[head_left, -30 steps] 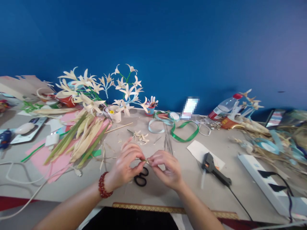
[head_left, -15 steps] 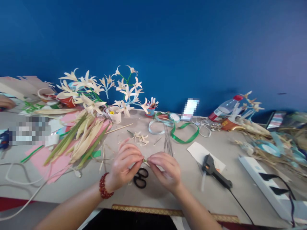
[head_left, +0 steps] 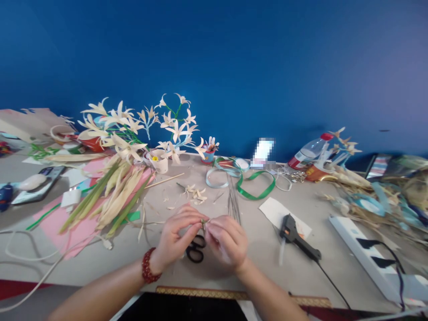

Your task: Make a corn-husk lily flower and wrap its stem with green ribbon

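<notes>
My left hand (head_left: pixel 177 238) and my right hand (head_left: pixel 226 241) meet over the table, fingertips pinched together on a small pale craft piece (head_left: pixel 203 221) with a bit of green on it. A red bead bracelet sits on my left wrist. Black scissors (head_left: pixel 195 249) lie on the table just under my hands. A few small pale flower pieces (head_left: pixel 197 193) lie beyond my hands, beside a bundle of thin wires (head_left: pixel 233 199).
Long pale leaf strips (head_left: pixel 113 194) lie on pink paper at the left, with finished pale flowers (head_left: pixel 133 127) behind. A black glue gun (head_left: pixel 296 236) rests at the right near a white power strip (head_left: pixel 368 258). Green ribbon (head_left: pixel 257 185) and a plastic bottle (head_left: pixel 309 154) lie further back.
My two hands have drawn closer together, the fingertips now touching around the small piece. The view has shifted slightly.
</notes>
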Demonstrator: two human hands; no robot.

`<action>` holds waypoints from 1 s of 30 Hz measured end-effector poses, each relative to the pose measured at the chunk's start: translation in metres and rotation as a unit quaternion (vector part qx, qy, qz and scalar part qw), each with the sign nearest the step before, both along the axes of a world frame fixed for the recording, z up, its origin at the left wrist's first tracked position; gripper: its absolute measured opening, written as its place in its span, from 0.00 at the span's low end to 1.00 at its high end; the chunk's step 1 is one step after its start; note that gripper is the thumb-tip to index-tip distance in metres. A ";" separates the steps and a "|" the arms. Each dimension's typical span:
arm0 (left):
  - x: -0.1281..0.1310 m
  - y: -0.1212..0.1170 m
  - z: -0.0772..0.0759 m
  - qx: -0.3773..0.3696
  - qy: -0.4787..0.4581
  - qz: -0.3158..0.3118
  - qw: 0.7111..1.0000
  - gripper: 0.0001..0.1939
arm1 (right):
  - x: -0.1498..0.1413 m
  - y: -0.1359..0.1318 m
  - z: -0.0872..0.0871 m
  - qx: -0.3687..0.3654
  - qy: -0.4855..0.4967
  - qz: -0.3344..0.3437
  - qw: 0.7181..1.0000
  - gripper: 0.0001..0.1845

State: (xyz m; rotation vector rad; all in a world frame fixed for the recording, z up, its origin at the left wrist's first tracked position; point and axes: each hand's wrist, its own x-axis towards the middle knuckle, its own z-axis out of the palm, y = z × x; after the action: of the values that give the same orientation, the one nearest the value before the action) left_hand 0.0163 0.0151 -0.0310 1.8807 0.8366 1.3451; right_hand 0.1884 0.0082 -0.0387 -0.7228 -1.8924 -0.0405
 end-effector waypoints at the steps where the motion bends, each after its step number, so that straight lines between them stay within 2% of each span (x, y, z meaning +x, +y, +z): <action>1: 0.000 0.000 0.001 -0.007 -0.008 -0.001 1.000 0.10 | 0.000 -0.001 0.000 0.010 -0.011 0.003 1.000 0.16; 9: -0.003 -0.003 -0.004 -0.039 -0.085 -0.024 0.995 0.13 | -0.004 -0.003 -0.003 0.003 -0.021 0.025 0.999 0.18; 16: -0.003 -0.003 -0.009 -0.109 -0.149 -0.037 0.982 0.13 | -0.006 -0.002 -0.001 -0.006 -0.025 0.024 0.999 0.19; 21: -0.003 -0.001 -0.004 -0.130 -0.130 -0.040 0.982 0.09 | -0.006 -0.002 -0.002 -0.011 -0.036 0.016 0.999 0.16; 26: -0.003 -0.001 -0.006 -0.168 -0.126 -0.029 0.977 0.07 | -0.008 -0.003 0.000 -0.010 -0.085 -0.002 0.996 0.14; 30: -0.003 -0.003 -0.005 -0.185 -0.083 0.009 0.979 0.10 | -0.008 -0.001 0.005 -0.053 -0.091 0.058 0.993 0.11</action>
State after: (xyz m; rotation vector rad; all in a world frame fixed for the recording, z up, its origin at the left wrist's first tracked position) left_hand 0.0130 0.0125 -0.0361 1.4571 0.9458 1.2388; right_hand 0.1802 0.0068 -0.0342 -0.6976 -2.1202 0.0699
